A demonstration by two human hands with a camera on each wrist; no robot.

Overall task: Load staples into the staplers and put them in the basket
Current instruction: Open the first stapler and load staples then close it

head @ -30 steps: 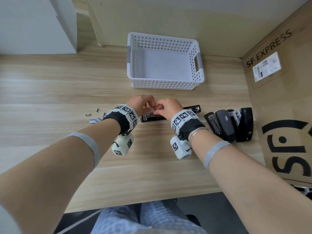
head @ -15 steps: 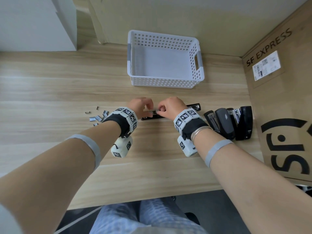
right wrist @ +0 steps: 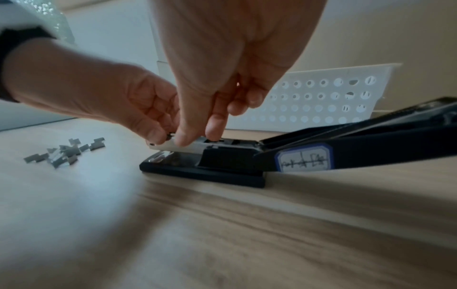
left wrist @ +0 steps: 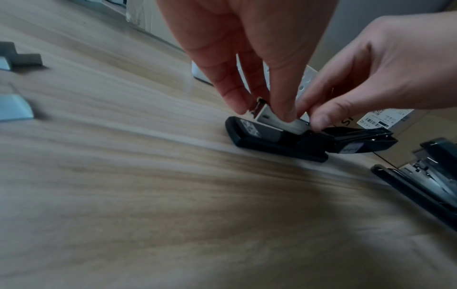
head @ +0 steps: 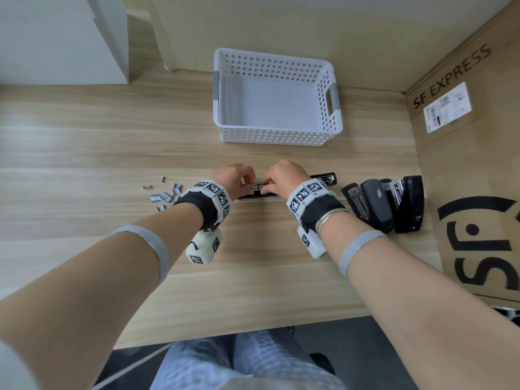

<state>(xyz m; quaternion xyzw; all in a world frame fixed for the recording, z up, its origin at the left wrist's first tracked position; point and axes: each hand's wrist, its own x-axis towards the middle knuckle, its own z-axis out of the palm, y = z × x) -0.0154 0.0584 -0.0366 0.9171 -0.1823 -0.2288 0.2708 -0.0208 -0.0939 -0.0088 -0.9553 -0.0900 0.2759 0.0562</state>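
The tabletop (head: 84, 153) is pale wood-grain laminate, smooth and matt. At its left lies a loose scatter of staples (head: 166, 196), short grey metal strips with a dull shine, too many and too overlapped to count surely. Just right of them the left hand (head: 235, 178) reaches down with its fingers (left wrist: 281, 109) curled, pinching the front of a silvery metal staple rail (left wrist: 277, 119). That rail belongs to the open stapler (right wrist: 205, 172), which lies flat on the tabletop between the two hands: a flat black plastic base, the channel-shaped rail raised a little above it, and a long black lid (right wrist: 371, 144) swung back to the right, bearing a white paper label with a blue border and scribbled writing. The right hand (head: 284, 178) meets the left one over the rail, its thumb and forefinger pressed down on the rail's top; whether a strip of staples lies under them cannot be told. Behind the hands, well apart, stands one white plastic basket (head: 277, 137), rectangular, its walls pierced by rows of round holes, with a handle slot in its right end. Further right three more staplers (head: 385, 204) lie side by side, touching, glossy black with bare metal showing. At the far right a brown cardboard box (head: 472, 170) with black print and one white label rises beside the tabletop.
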